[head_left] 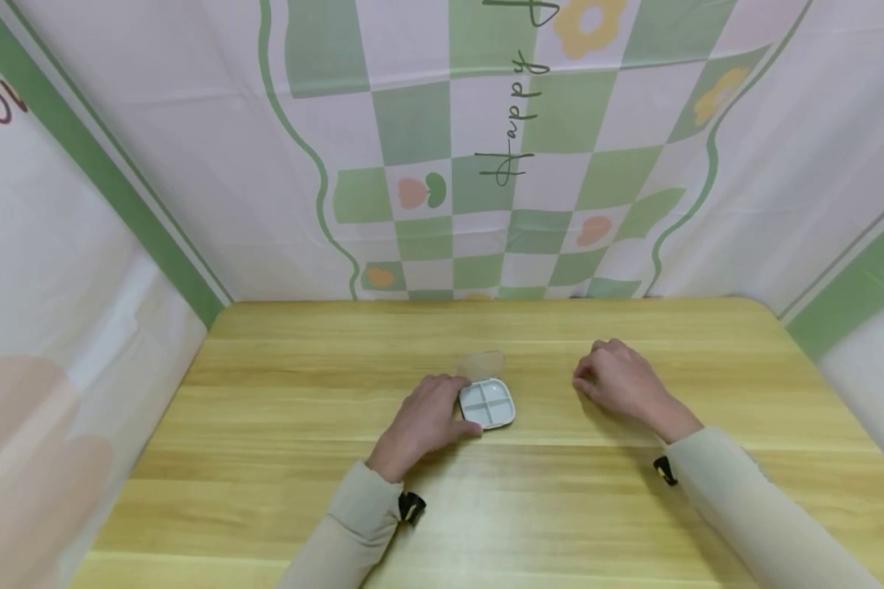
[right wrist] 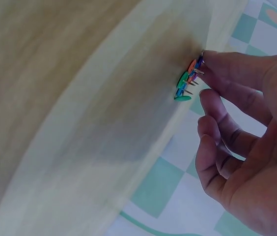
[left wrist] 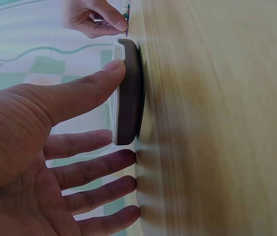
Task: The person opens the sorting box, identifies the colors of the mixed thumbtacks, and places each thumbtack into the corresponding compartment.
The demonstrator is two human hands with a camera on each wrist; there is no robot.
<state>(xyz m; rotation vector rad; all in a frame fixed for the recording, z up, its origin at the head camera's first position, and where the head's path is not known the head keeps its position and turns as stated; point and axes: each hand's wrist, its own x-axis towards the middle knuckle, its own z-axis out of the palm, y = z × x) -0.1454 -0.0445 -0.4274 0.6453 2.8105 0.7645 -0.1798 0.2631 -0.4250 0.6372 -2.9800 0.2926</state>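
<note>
A small square pill box [head_left: 487, 403] with a pale tray in compartments lies on the table, its clear lid [head_left: 481, 365] swung back on the far side. My left hand [head_left: 429, 415] holds the box between thumb and index finger, the other fingers stretched out beside it. In the left wrist view the dark side of the box [left wrist: 130, 98] shows. Off to the right, my right hand [head_left: 622, 380] has thumb and index fingertips together at a dark blue thumbtack [right wrist: 200, 59]. Several coloured thumbtacks [right wrist: 182, 79] lie by those fingertips, metal points showing; the head view hides them.
The wood-grain table [head_left: 280, 458] ends at the back against a hanging cloth [head_left: 412, 131] with green checks and flowers. More cloth [head_left: 81, 270] hangs along the left side. A dark band [head_left: 412, 508] sits at the left sleeve, another [head_left: 665, 470] at the right.
</note>
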